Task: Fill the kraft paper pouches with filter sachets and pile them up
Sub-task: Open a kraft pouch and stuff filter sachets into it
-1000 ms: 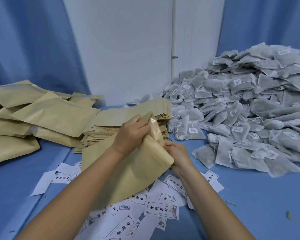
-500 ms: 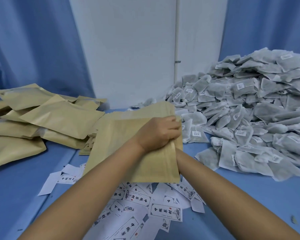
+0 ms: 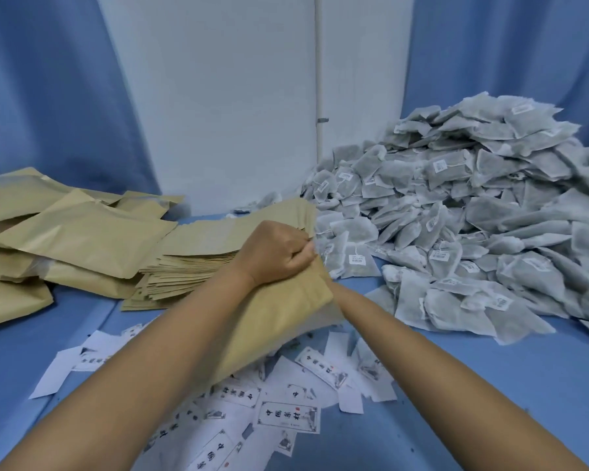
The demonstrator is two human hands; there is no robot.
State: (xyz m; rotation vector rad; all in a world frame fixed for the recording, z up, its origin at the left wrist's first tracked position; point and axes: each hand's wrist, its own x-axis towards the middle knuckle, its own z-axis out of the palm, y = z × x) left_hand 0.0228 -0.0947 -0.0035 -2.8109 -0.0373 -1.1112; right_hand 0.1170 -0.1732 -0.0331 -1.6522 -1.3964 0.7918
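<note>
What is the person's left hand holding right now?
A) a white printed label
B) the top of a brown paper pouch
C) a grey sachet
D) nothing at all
B: the left hand has its fingers curled round the top edge of the kraft paper pouch, while the heap of filter sachets lies apart on the right.

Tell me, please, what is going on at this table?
A person is packing sachets into kraft pouches. The left hand grips the top of one pouch, held over the scattered labels; the right hand is hidden behind it. A stack of empty pouches lies just beyond, plump filled pouches are piled at the left, and a big heap of sachets waits at the right.
</note>
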